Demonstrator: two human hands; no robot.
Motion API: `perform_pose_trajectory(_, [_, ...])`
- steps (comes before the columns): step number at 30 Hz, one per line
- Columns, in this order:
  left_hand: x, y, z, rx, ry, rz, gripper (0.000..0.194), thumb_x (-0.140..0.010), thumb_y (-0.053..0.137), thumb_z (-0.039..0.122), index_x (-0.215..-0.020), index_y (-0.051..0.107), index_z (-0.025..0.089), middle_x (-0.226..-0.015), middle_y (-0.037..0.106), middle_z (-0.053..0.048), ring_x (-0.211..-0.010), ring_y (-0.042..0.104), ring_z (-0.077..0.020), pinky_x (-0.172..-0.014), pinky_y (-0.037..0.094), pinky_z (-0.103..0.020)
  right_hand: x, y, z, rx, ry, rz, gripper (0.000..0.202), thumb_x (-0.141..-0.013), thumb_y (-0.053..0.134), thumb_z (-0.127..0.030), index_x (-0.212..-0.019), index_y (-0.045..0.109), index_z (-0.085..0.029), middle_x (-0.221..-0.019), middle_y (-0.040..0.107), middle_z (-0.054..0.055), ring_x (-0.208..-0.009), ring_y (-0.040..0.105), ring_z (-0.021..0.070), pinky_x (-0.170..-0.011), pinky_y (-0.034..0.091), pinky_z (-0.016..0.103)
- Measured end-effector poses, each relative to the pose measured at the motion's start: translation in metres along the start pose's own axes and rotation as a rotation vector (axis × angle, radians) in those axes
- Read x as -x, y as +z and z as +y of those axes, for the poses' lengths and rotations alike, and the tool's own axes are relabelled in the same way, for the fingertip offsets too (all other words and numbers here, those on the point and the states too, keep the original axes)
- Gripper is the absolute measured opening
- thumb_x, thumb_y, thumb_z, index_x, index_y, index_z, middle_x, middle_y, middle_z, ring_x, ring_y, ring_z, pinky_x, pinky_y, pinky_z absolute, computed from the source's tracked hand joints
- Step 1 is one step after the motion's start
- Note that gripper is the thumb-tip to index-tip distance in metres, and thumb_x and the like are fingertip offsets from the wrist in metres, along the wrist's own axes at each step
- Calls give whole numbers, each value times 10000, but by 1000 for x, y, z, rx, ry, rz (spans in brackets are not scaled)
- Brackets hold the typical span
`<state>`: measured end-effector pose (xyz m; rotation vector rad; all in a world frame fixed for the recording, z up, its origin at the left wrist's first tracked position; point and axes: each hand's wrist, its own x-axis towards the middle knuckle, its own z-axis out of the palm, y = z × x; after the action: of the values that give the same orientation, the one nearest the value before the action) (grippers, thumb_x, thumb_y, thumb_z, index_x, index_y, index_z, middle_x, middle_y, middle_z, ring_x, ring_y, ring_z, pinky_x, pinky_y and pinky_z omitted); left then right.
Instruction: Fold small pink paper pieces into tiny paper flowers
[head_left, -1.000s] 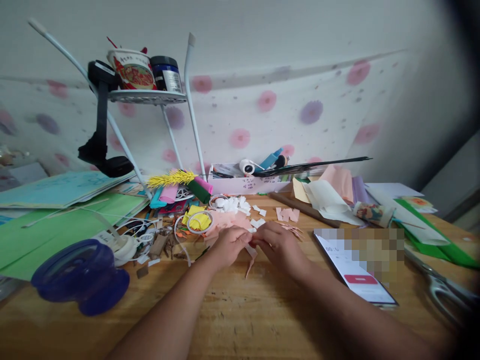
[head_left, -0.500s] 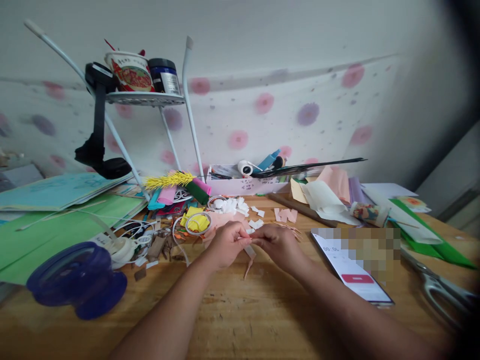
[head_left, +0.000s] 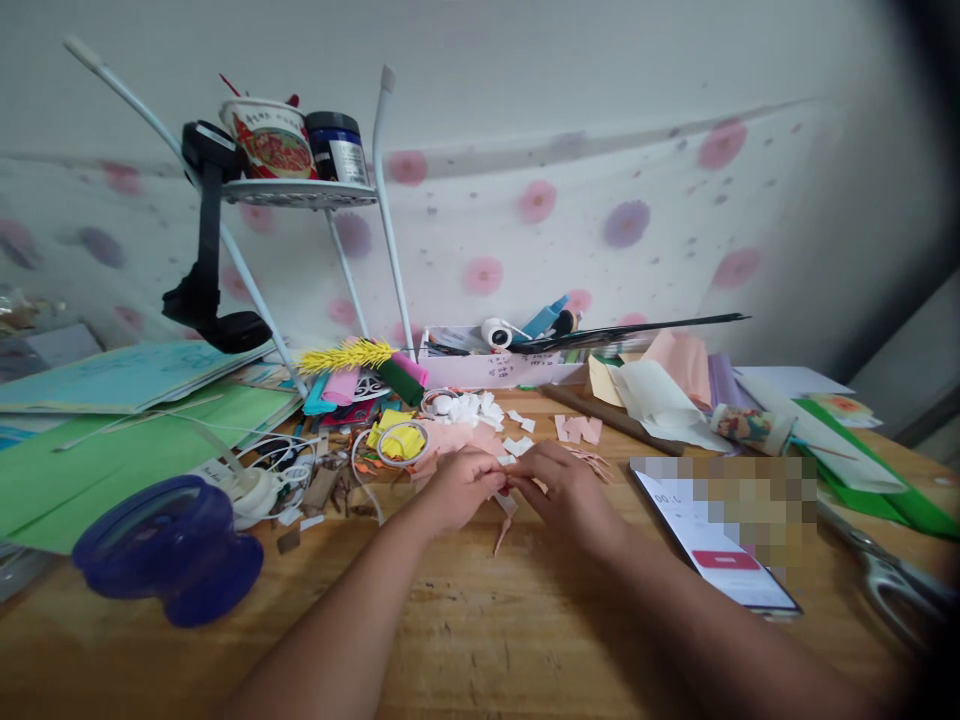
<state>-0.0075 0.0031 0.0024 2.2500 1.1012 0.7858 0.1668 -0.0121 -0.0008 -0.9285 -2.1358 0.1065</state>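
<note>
My left hand point(head_left: 463, 487) and my right hand point(head_left: 562, 492) meet fingertip to fingertip over the middle of the wooden table point(head_left: 480, 620). Both are closed in a pinch. What they pinch is too small and too covered by the fingers to name. A twisted peach paper strip point(head_left: 503, 532) hangs or lies just below the fingertips. Behind my left hand is a peach paper sheet point(head_left: 469, 437), with white paper pieces point(head_left: 517, 447) beyond the fingers. Thin twisted peach strips point(head_left: 591, 461) and cut peach pieces point(head_left: 577, 429) lie beyond my right hand.
A purple tape dispenser point(head_left: 169, 550), green sheets point(head_left: 112, 460) and tangled white cord are at left. A white rack point(head_left: 300, 194) holds a tub and a jar. On the right are a phone point(head_left: 720, 560), scissors point(head_left: 885, 570) and paper rolls. A white box point(head_left: 487, 371) stands behind.
The whole view has shifted slightly, moving most things a little to the right in the picture. My fingers have changed position slightly and remain pinched together.
</note>
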Motion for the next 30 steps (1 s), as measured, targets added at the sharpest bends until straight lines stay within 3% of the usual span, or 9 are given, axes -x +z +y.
perform_pose_trajectory(4, [2, 0, 4, -77, -43, 68, 146, -729, 506, 309, -677, 542, 178, -728, 555, 14, -736, 482, -131, -679, 356, -246, -1, -3, 0, -47, 32, -41, 71, -769, 520, -198, -742, 585, -185, -717, 570, 30, -686, 512, 127, -612, 394, 238])
perform_pose_trajectory(8, [3, -1, 12, -215, 31, 122, 111, -685, 569, 249, -635, 498, 180, -709, 556, 24, -802, 472, -149, -776, 314, -300, -2, -2, 1, -194, 147, -119, 76, -765, 514, -185, -713, 570, -191, -683, 578, -1, -656, 525, 111, -588, 393, 218])
perform_pose_trajectory(12, [3, 0, 15, -320, 46, 193, 118, -695, 569, 253, -631, 499, 183, -703, 567, 19, -854, 461, -176, -862, 233, -390, -3, 0, 0, -253, 240, -100, 95, -759, 509, -201, -670, 535, -182, -641, 563, -14, -596, 514, 104, -542, 384, 210])
perform_pose_trajectory(16, [4, -1, 13, -276, 52, 94, 141, -769, 478, 336, -741, 550, 217, -859, 593, 6, -927, 454, -182, -884, 225, -409, -3, 0, 1, -181, 163, -51, 75, -757, 504, -192, -693, 540, -179, -670, 562, 6, -631, 512, 115, -572, 389, 225])
perform_pose_trajectory(19, [5, 0, 8, -253, 61, 26, 200, -823, 382, 301, -810, 575, 250, -943, 593, 1, -1018, 426, -178, -925, 192, -418, -2, -2, 1, -105, 88, -45, 79, -763, 496, -187, -713, 556, -179, -692, 563, 27, -673, 512, 130, -605, 396, 242])
perform_pose_trajectory(23, [3, 2, 4, -285, 21, 82, 99, -750, 511, 293, -730, 599, 251, -888, 607, 1, -1021, 432, -203, -950, 122, -466, -1, -4, -1, -49, 37, -78, 96, -777, 483, -183, -759, 578, -186, -722, 571, 36, -696, 519, 136, -622, 403, 251])
perform_pose_trajectory(26, [1, 3, 5, -330, 16, 153, 65, -668, 598, 252, -621, 570, 217, -763, 600, 7, -911, 467, -199, -927, 159, -459, -1, -4, -4, -83, 31, -104, 100, -781, 490, -191, -785, 590, -196, -739, 587, 31, -702, 530, 133, -628, 410, 249])
perform_pose_trajectory(30, [2, 5, 11, -433, 22, 253, 93, -633, 613, 213, -571, 544, 202, -733, 580, -7, -881, 446, -204, -903, 178, -445, -2, 0, -5, -126, 130, -83, 94, -771, 501, -185, -748, 592, -189, -708, 593, 15, -675, 538, 124, -600, 409, 235])
